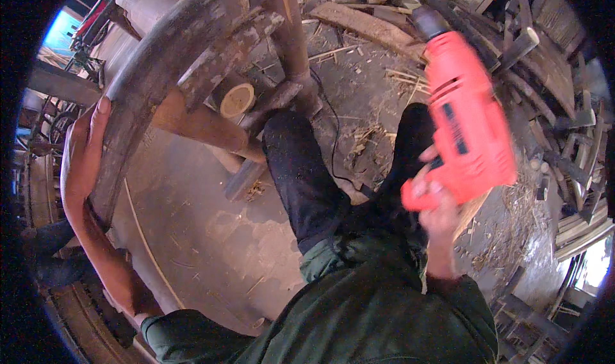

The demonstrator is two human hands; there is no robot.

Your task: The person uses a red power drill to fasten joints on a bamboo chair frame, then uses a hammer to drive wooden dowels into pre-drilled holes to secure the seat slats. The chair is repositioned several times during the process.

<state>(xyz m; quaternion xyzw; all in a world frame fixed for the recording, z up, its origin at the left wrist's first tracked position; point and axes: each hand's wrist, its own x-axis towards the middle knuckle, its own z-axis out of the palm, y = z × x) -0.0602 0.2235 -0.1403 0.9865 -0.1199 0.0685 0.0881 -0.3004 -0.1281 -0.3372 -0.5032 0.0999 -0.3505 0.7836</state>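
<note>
Electric drill (pixel 466 117), red-orange, held raised at the right of the head view; curved wooden wheel rim (pixel 163 75) steadied at the left.

Head view: the right hand (pixel 435 200) is closed around the drill's pistol grip, chuck pointing up and away, clear of any wood, its body motion-blurred. The left hand (pixel 83 152) lies flat and open-fingered against the outer face of the rim segment, which rests on spokes (pixel 221 59) over a concrete floor (pixel 198 229) strewn with shavings. The black cord (pixel 333 140) trails past the person's dark trouser leg (pixel 301 172). Judged step: positioning, drilling not yet begun. The next move calls for aligning the chuck with the rim while the left hand braces it.
</note>
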